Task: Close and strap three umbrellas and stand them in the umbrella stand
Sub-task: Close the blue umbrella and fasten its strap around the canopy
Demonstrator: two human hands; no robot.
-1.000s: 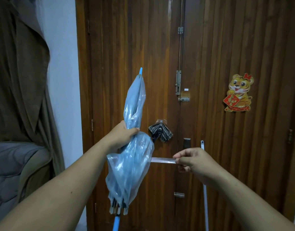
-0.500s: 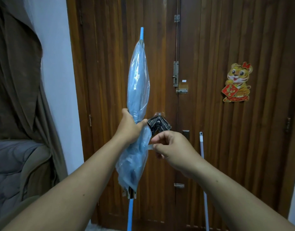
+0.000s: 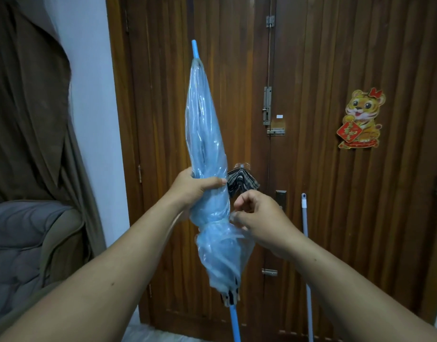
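**Blue umbrella held upright before a wooden door, strap end at the right fingertips**

Left hand [image 3: 195, 191]: fingers and thumb wrapped round the middle of the blue umbrella [image 3: 205, 134], gripping the folded canopy. The umbrella stands nearly upright, its blue tip at the top and its blue shaft running down out of the bottom of the frame.

Right hand [image 3: 258, 215]: just beside the canopy on its right, fingers curled, thumb and fingertips pinched on the clear strap [image 3: 233, 218] where the plastic is cinched in below the left hand. Whether the strap is fastened cannot be told. Below the cinch the canopy flares out loosely; dark rib ends show at its lower edge.

Behind the hands: a dark wooden double door [image 3: 323, 169] with vertical panelling fills most of the view. A folded checked umbrella [image 3: 242, 183] hangs against it from a hook, partly hidden by the blue canopy and the right hand. Metal bolts [image 3: 267, 106] sit along the centre seam. A tiger sticker [image 3: 360, 119] is stuck on the right leaf. A pale pole [image 3: 306, 255] leans against the door, near the right forearm.

Left of the door: a strip of white wall [image 3: 94, 95], then a brown curtain [image 3: 27, 107] hanging over a grey cushioned chair [image 3: 20, 243]. A little pale floor [image 3: 148, 334] shows at the foot of the door.
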